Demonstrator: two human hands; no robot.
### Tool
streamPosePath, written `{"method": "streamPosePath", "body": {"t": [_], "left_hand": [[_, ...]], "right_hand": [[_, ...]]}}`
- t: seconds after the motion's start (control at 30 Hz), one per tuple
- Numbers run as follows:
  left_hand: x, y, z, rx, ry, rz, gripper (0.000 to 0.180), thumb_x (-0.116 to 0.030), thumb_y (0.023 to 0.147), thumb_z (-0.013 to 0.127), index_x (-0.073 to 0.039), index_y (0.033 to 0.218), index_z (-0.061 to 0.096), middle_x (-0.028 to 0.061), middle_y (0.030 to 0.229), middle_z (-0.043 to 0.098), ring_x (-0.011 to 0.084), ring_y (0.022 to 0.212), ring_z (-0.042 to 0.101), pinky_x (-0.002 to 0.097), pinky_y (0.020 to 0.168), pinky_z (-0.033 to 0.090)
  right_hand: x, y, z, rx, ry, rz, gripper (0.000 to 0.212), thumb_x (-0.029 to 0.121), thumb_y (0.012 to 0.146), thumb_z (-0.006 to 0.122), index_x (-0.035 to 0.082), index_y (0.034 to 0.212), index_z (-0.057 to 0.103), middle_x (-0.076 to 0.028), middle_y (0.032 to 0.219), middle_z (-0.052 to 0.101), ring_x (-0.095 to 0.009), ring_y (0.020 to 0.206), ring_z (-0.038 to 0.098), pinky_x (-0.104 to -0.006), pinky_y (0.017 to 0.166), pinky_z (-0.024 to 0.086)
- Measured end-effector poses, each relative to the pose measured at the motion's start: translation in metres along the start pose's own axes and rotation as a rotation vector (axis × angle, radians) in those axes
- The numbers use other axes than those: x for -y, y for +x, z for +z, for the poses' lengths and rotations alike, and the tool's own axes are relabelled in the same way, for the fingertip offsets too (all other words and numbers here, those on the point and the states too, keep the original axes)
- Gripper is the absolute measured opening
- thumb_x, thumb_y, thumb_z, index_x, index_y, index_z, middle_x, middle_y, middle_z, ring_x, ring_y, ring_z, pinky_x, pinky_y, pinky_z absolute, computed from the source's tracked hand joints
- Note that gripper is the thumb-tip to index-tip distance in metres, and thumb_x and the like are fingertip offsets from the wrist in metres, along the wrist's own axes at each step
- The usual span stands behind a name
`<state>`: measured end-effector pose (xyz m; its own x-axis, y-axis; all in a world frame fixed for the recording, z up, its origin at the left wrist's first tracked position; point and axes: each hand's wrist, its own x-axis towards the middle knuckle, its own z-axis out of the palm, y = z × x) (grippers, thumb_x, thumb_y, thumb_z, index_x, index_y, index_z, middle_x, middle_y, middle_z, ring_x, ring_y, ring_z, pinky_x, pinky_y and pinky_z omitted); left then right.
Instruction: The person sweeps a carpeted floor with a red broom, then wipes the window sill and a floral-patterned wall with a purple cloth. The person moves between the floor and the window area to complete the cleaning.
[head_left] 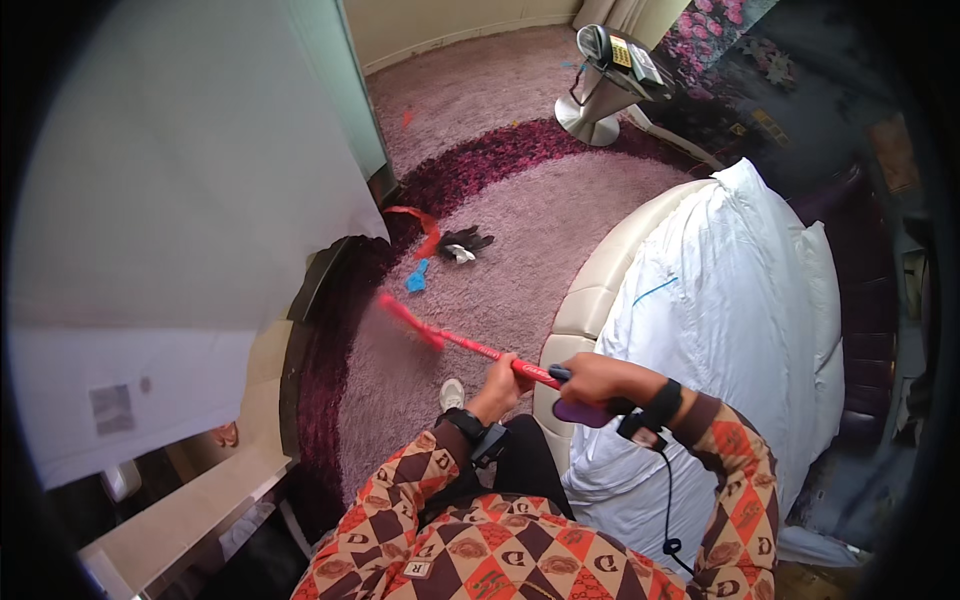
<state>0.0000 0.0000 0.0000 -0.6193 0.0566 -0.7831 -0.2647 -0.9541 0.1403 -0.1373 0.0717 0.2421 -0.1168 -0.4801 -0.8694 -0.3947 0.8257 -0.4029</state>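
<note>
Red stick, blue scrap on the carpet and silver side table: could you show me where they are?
Red stick [470, 345]: head view, on the shaft.
Blue scrap [417, 277]: head view, middle of its visible surface.
Silver side table [599, 105]: head view, on the flared pedestal.

Left forearm [400, 495] angled between one and two o'clock, left hand [500, 387] near six o'clock from view centre, curled in a grip, right forearm [722, 440] directed toward ten o'clock, right hand [612, 380] at four o'clock, likewise curled.

Diamond-patterned sleeves [738, 490], black wristbands [661, 403] (one cabled)
</note>
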Motion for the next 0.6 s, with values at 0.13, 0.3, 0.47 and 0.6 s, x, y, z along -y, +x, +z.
{"method": "streamPosePath", "body": {"t": [0.13,0.3,0.47,0.6], "left_hand": [[-0.046,0.079,0.062,0.109,0.002,-0.064,0.030,-0.032,0.098,0.048,-0.008,0.084,0.060,0.0111,0.079,0.068,0.0305,0.075,0.066,0.0466,0.077,0.056],[-0.257,0.156,0.155,0.350,0.137,0.281,0.025,-0.028,0.096,0.051,-0.005,0.089,0.057,0.0118,0.073,0.063,0.0306,0.072,0.068,0.0472,0.078,0.056],[-0.238,0.139,0.206,0.286,0.101,0.418,0.021,-0.026,0.096,0.054,-0.005,0.093,0.054,0.0111,0.070,0.059,0.0298,0.066,0.067,0.0452,0.071,0.058],[-0.203,0.109,0.173,-0.026,0.122,0.337,0.024,-0.028,0.098,0.054,-0.008,0.085,0.056,0.0078,0.073,0.061,0.0249,0.065,0.065,0.0433,0.066,0.057]], "right_hand": [[0.000,0.015,-0.070,-0.118,0.128,0.139,0.020,0.020,0.074,0.069,0.000,0.076,0.069,-0.008,0.060,0.062,-0.019,0.051,0.058,-0.0361,0.048,0.043],[0.048,0.070,-0.166,-0.573,-0.142,-0.174,0.023,0.021,0.076,0.065,-0.002,0.076,0.070,-0.020,0.072,0.070,-0.036,0.066,0.070,-0.0465,0.061,0.054],[0.021,0.048,-0.177,-0.571,-0.380,-0.114,0.026,0.019,0.081,0.061,0.001,0.099,0.057,-0.019,0.072,0.070,-0.040,0.075,0.071,-0.0491,0.071,0.056],[0.000,0.031,-0.219,-0.148,0.071,-0.256,0.026,0.019,0.083,0.063,0.001,0.101,0.060,-0.016,0.071,0.067,-0.028,0.067,0.069,-0.0403,0.064,0.053]]}}
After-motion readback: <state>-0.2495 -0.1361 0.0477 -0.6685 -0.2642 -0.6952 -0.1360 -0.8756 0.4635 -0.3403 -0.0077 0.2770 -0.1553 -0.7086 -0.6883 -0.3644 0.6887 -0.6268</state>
